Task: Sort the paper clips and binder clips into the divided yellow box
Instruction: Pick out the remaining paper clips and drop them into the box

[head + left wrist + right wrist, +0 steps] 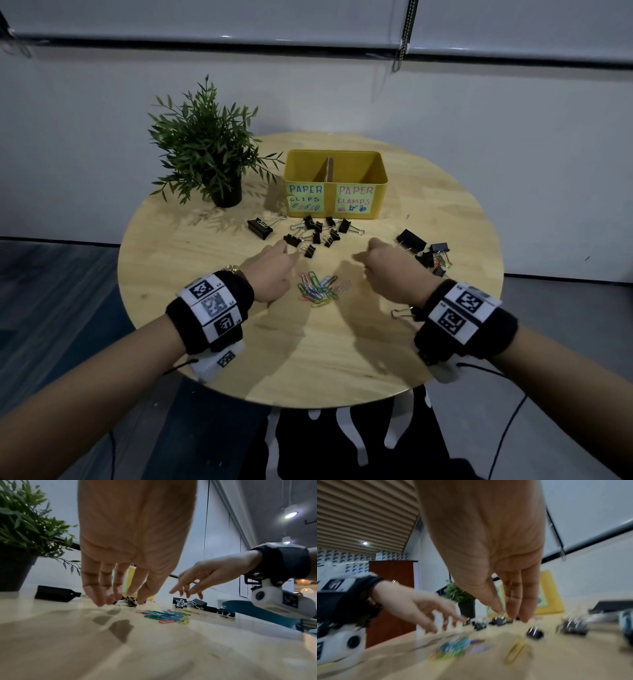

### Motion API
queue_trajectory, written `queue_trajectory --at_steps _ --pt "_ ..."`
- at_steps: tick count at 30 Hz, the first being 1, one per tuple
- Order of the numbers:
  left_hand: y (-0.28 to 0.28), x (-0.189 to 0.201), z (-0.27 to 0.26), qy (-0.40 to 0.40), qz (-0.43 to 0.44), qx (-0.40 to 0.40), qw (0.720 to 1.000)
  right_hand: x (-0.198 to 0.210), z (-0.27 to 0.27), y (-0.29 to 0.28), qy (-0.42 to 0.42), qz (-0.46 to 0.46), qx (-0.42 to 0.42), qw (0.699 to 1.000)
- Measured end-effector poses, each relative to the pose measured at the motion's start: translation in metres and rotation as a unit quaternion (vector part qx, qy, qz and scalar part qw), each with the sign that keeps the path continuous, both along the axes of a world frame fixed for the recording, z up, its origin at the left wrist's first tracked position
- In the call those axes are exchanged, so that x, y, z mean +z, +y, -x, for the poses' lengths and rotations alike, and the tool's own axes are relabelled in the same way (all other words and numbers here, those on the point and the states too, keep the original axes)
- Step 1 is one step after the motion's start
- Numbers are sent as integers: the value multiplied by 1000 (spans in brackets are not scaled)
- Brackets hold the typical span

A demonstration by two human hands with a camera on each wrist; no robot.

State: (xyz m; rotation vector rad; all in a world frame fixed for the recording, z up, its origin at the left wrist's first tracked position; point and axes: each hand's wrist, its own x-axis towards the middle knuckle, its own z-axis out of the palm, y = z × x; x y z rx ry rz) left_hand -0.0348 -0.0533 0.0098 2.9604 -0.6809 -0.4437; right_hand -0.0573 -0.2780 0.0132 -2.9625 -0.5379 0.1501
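Note:
The yellow box (376, 209) stands at the table's far side, split by a cardboard divider (329, 169); its left label reads paper clips, its right paper clamps. Small black binder clips (318, 233) lie scattered before it. A pile of coloured paper clips (318, 287) lies between my hands. My left hand (281, 257) hovers with fingers hanging down, fingertips (101, 602) just above a small binder clip (131, 602), holding nothing. My right hand (368, 253) hangs open above the table, fingers (523, 615) pointing down near binder clips (498, 621). The right wrist view is blurred.
A potted plant (209, 147) stands at the far left. One large binder clip (260, 228) lies left of the cluster, and more binder clips (428, 253) lie at the right. A single one (402, 312) lies by my right wrist. A yellow paper clip (515, 651) lies apart.

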Motion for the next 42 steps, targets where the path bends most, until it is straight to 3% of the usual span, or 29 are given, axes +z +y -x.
queue_trajectory --at_steps 3,8,13,16,23,28,31,34,42 --pt "0 -1 -2 52 -18 10 998 6 1 -11 17 55 -32 998" --pt "-11 -11 13 64 -43 -28 997 -10 28 4 43 80 20 996" --pt "-20 -14 13 44 8 17 999 -6 24 19 -2 1 -11 1000" --pt "-23 -12 10 32 28 48 998 -7 9 22 68 0 -55 996" --pt "-29 -16 0 11 86 56 995 -16 -17 43 115 -100 -43 987" --pt "-34 -20 -3 -42 60 51 996 -21 -29 44 93 -82 1 992" --pt "-30 -18 -10 -10 83 51 995 -16 -34 42 98 -83 16 992" --pt "-26 -16 -23 52 99 45 993 -8 -42 43 164 -91 3 982" --pt "-29 0 -43 59 33 -31 997 6 -69 56 247 -44 -8 968"
